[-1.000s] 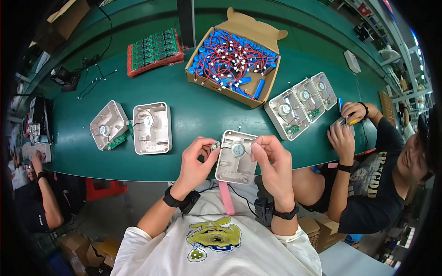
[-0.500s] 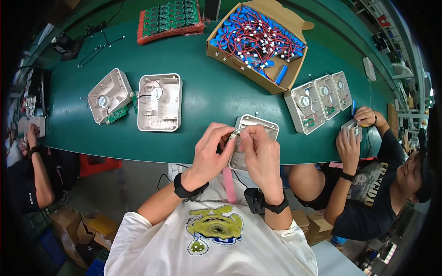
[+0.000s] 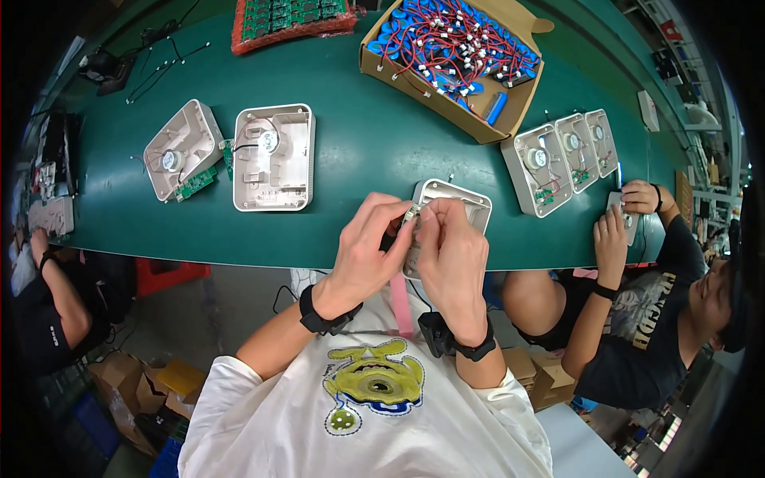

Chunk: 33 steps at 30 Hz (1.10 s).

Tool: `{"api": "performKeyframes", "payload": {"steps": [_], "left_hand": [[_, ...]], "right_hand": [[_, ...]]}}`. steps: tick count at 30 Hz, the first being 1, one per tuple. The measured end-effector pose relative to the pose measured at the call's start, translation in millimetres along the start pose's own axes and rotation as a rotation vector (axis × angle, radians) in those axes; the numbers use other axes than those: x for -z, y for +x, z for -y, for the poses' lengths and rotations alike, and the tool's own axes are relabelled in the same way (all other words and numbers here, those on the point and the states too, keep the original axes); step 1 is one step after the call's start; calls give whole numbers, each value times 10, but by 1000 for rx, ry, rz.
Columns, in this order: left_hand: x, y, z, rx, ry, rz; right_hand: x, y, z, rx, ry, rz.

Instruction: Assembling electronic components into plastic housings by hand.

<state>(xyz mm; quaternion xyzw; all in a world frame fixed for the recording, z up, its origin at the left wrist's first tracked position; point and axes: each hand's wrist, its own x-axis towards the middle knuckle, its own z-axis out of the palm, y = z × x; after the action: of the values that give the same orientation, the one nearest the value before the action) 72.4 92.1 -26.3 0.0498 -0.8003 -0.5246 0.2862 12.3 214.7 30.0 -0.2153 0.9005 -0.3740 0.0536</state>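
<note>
At the left edge of the frame, co-worker's hand (image 3: 40,245): touching a pale casing (image 3: 52,215) by the near edge of the green table (image 3: 358,147)
Black cables (image 3: 166,72): lying loose on the tabletop, upper left of the frame
Tilted housing (image 3: 205,131): left of the frame, open side up and set aslant, with a round speaker (image 3: 171,162) inside and a green circuit board (image 3: 195,185) at its lower edge
Straight housing (image 3: 299,163): just right of the tilted housing, open side up, another speaker inside
Board stack (image 3: 291,17): top of the frame, left of centre, green boards on red wrapping
Left hand (image 3: 368,251): centre of the frame, thumb and forefinger clamped on a small part
Small part (image 3: 412,213): between those fingertips, over the left side of the centre housing
Centre housing (image 3: 470,199): open side up near the table's edge, partly hidden by both hands
Right hand (image 3: 456,255): fingertips together right beside the small part; cannot tell what they grip
Cardboard box (image 3: 422,99): top of the frame, right of centre, full of blue cells (image 3: 496,109) with red leads
Three housings (image 3: 539,183): right of the frame, in a slanting row
Second co-worker's hands (image 3: 610,239): far right, around a pale housing (image 3: 625,217)
</note>
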Motion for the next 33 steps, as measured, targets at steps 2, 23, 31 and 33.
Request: {"api": "performKeyframes", "payload": {"steps": [2, 23, 31, 33], "left_hand": [[-9, 1, -15, 8, -14, -18], [83, 10, 46, -64, -81, 57], [102, 2, 105, 107, -145, 20], [93, 25, 78, 146, -160, 32]], "right_hand": [[-24, 0, 10, 11, -14, -44], [-70, 14, 66, 75, -144, -110], [502, 575, -23, 248, -125, -206], [723, 934, -96, 189, -130, -267]]}}
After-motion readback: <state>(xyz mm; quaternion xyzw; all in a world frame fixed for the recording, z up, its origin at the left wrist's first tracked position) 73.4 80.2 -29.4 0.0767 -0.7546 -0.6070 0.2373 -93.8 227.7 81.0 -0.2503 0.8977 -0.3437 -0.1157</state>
